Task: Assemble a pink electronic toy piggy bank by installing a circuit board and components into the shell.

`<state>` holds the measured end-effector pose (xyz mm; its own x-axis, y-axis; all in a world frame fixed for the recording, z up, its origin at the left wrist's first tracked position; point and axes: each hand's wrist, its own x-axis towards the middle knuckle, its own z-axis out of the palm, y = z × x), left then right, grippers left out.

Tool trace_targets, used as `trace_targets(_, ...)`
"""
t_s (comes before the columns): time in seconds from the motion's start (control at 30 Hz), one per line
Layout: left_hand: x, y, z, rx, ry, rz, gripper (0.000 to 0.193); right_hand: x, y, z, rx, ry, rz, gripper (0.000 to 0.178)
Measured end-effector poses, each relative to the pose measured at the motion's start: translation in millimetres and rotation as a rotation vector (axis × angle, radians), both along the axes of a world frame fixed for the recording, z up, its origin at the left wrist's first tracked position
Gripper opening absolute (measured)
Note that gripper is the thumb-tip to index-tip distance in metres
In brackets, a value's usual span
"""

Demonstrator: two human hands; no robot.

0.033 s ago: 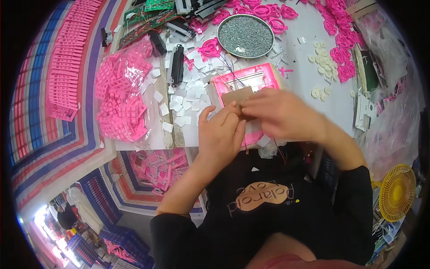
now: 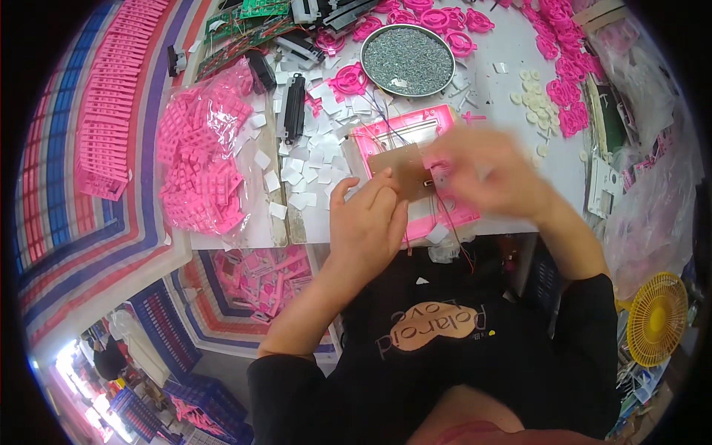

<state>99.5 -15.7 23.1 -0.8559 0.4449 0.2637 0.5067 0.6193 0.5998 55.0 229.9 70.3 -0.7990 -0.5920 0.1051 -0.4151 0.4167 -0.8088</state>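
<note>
A pink plastic housing (image 2: 445,116) lies in front of me at the table's near edge. Inside it sits a plain brown circuit board (image 2: 404,163), with thin wires (image 2: 449,215) running from it past the near edge. My left hand (image 2: 366,219) holds the board's left near corner, index finger and thumb close together on it and the little finger side raised. Over the housing's right side, my right hand (image 2: 495,174) is smeared by motion. Its fingers are too blurred to show what they hold, if anything.
Beyond the housing stands a round dish (image 2: 408,61) of small metal screws. White paper squares (image 2: 319,148) and a black part (image 2: 294,109) lie to the left, beside a bag of pink pieces (image 2: 200,156). Cream discs (image 2: 540,104) and pink rings (image 2: 571,89) lie right.
My right hand has moved right, off the middle of the brown board, uncovering more of the board and the wires. My left hand stays in place.
</note>
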Motion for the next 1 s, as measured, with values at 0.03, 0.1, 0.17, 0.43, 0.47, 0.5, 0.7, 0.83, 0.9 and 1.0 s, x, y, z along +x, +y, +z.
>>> trace_targets(0.03, 1.3, -0.9, -1.9, -0.015, -0.001, -0.004, 0.010, -13.7, 20.7, 5.6, -0.210, -0.150, -0.112, 0.032)
trace_targets(0.1, 0.9, 0.4, 2.6, 0.015, -0.018, -0.019, 0.010, -68.6, 58.1, 33.9, -0.689, 0.241, -0.505, 0.034)
trace_targets(0.17, -3.4, 2.0, 2.7, 0.031, -0.020, -0.035, 0.010, -105.4, 52.5, 71.4, -0.897, 0.287, -0.650, 0.043)
trace_targets(0.43, 2.2, 1.8, -5.9, 0.102, -0.043, 0.057, 0.008, -92.2, 9.5, 63.9, -0.634, -0.127, -0.095, 0.033)
trace_targets(0.47, 5.0, 0.2, -8.1, 0.099, -0.030, 0.085, 0.008, -82.7, -7.3, 41.1, -0.720, -0.154, -0.066, 0.032)
trace_targets(0.5, 5.1, 1.0, -8.9, 0.115, -0.018, 0.090, 0.008, -69.8, -20.0, 25.5, -0.787, -0.169, -0.059, 0.030)
trace_targets(0.7, 6.0, 3.8, -18.6, 0.135, 0.048, 0.124, 0.014, 2.9, -68.2, 3.8, -1.010, -0.260, -0.085, 0.033)
trace_targets(0.83, 5.2, 3.4, -18.3, 0.154, 0.038, 0.137, 0.015, 2.4, -72.7, 1.2, -0.887, -0.221, -0.034, 0.029)
trace_targets(0.9, 4.7, 3.9, -18.1, 0.160, 0.032, 0.136, 0.015, 3.3, -73.2, -4.5, -0.870, -0.221, -0.023, 0.029)
trace_targets(1.0, 4.7, 2.5, -18.4, 0.173, 0.031, 0.134, 0.016, 9.1, -74.8, -6.1, -0.860, -0.250, -0.040, 0.028)
